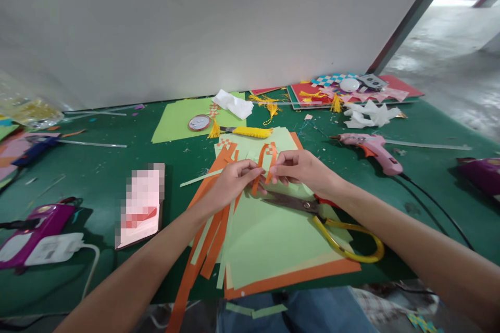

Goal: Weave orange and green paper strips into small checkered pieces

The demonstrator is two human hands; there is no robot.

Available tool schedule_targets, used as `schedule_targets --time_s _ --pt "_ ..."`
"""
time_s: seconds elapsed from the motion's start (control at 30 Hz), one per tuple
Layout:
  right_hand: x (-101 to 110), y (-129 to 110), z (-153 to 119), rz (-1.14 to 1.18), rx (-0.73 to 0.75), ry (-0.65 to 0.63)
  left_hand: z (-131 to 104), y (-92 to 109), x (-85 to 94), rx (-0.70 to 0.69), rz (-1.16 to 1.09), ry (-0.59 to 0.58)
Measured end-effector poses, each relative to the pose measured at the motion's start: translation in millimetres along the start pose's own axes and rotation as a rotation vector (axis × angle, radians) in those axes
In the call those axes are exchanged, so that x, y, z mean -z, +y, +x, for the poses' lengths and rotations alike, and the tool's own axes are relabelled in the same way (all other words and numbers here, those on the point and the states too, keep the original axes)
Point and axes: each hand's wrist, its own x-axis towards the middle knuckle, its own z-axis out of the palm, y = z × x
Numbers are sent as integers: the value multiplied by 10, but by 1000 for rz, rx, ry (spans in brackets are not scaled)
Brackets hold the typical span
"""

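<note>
Pinching left hand, head view: the person's left hand (238,181) is closed at thumb and forefinger on a narrow orange paper strip of the small checkered orange-and-pale-green paper weave (269,150).
Right hand: the person's right hand (299,169) grips the weave's other orange strip between thumb and fingers, remaining fingers curled.
Weave: held between both hands, above the paper stack; flat checks at the far end, two orange strips bowed toward the fingers.
Paper stack: smooth, matte pale green sheets (269,244), with orange paper (297,279) showing beneath at the near edge.
Loose strips: long, flat orange paper strips (213,239), overlapping at the stack's left side, pale green ones among them.
Scissors: dark metal blades and looped yellow handles on the yellow-handled scissors (311,206), lying across the sheets.
Cutter: ribbed yellow plastic cutter (253,132), beyond the weave.
Glue gun: pink plastic glue gun (369,151) with orange trigger, on its side; a translucent rod (425,144) extends from its rear.
Tissue: crumpled soft white tissue (233,104), near the wall.
Table: green surface (182,155), littered with fine scraps.
</note>
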Motion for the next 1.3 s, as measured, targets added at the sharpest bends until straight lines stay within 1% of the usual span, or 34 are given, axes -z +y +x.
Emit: schedule_targets --time_s 0.13,0.3,0.47,0.57,0.63,0.77,0.87,1.03,1.13,1.2,1.23,1.3 --pt "-30 15 -13 -2 7 -31 -4 7 8 -15 112 63" --pt "-97 61 -21 -69 12 -54 3 -46 16 -51 195 60" --pt "-127 110 -19 -115 13 -60 5 -69 5 -84 211 56" --pt "-154 121 -23 -146 -16 -20 -2 -60 -4 -93 224 62" --pt "-178 123 -30 -190 -16 30 -4 -63 -4 -98 232 67" --pt "-214 145 -40 -298 30 113 -5 -87 -1 -85 219 63" --pt "-215 176 -40 -347 59 126 -14 -79 -8 -71 213 51" --pt "-196 192 -35 -507 148 145 -37 -16 -36 -65 165 28" --pt "-189 185 -26 -580 158 213 -43 3 -43 -62 140 29" --pt "-184 182 -20 -582 155 260 -44 9 -41 -66 145 36" --pt "-182 181 -18 -562 153 262 -44 12 -39 -68 151 36" --pt "-176 181 -15 -489 148 210 -44 19 -32 -68 166 30"
